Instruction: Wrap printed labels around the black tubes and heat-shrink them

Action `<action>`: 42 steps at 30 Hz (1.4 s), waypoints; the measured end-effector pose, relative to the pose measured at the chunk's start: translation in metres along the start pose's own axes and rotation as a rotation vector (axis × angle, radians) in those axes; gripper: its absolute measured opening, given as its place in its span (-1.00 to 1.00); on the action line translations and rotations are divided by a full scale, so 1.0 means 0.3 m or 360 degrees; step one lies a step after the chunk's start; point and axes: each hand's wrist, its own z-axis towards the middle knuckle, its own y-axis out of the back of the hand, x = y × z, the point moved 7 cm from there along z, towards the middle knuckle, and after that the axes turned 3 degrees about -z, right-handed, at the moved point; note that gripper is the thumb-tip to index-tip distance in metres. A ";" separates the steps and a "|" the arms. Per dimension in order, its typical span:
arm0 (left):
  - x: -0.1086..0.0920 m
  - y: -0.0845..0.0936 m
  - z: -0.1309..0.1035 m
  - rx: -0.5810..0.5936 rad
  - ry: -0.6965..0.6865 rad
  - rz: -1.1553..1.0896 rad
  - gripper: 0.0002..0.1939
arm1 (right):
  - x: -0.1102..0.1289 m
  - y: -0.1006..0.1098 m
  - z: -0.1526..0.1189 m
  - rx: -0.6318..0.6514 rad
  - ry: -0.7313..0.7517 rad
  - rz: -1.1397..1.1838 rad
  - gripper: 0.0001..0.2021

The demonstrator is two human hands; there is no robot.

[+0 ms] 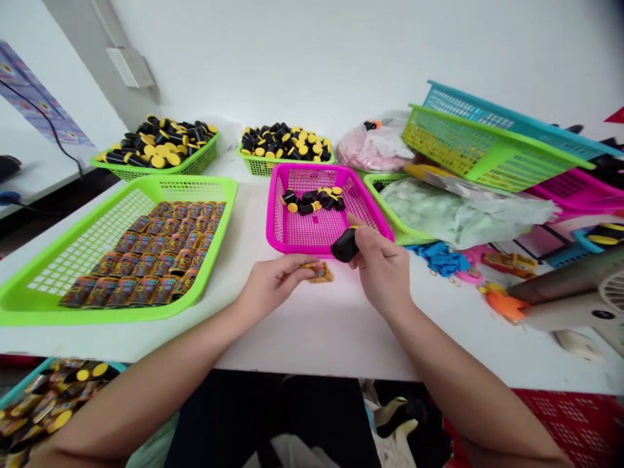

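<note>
My left hand (273, 283) pinches a small orange printed sleeve (320, 272) between thumb and fingers, just above the white table (312, 338). In my right hand (383, 266) is a small black canister (345, 245), held tilted; a trace of yellow shows at its far end. The two held pieces are apart. Right behind my hands stands a pink basket (316, 246) with several loose black canisters with yellow lids (312, 201). To the left, a large green basket (112, 316) holds rows of printed-sleeved canisters (146, 263).
Two green baskets heaped with black-and-yellow canisters (163, 143) (287, 142) stand along the wall. At right are stacked baskets (492, 149), a plastic bag (453, 208), blue bits (441, 258) and a fan-like device (580, 299). Below the table's left edge sits a bin of sleeved canisters (53, 403).
</note>
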 end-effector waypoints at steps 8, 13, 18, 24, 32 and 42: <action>-0.017 0.030 -0.003 -0.0168 -0.0145 0.0182 -0.74 | 0.016 -0.017 -0.015 0.0024 -0.0204 0.0171 -0.53; -0.043 0.036 -0.012 -0.0221 -0.0271 0.0146 -0.74 | 0.010 -0.044 -0.012 0.0136 -0.0316 0.0133 -0.52; 0.000 0.017 -0.006 -0.0163 0.0017 -0.0281 -0.60 | 0.042 -0.049 -0.010 0.0182 0.0075 -0.0148 -0.72; 0.023 0.002 -0.002 -0.0046 0.0064 -0.0565 -0.32 | 0.118 -0.088 -0.028 0.0535 0.0549 -0.0227 -0.68; 0.010 -0.001 -0.020 -0.0156 -0.0136 -0.0066 -0.27 | 0.004 -0.068 -0.029 0.0459 -0.0240 -0.0304 -0.63; 0.022 0.019 -0.005 -0.0467 0.0264 -0.0801 -0.12 | 0.148 -0.154 -0.103 0.0301 0.0962 -0.0604 -0.39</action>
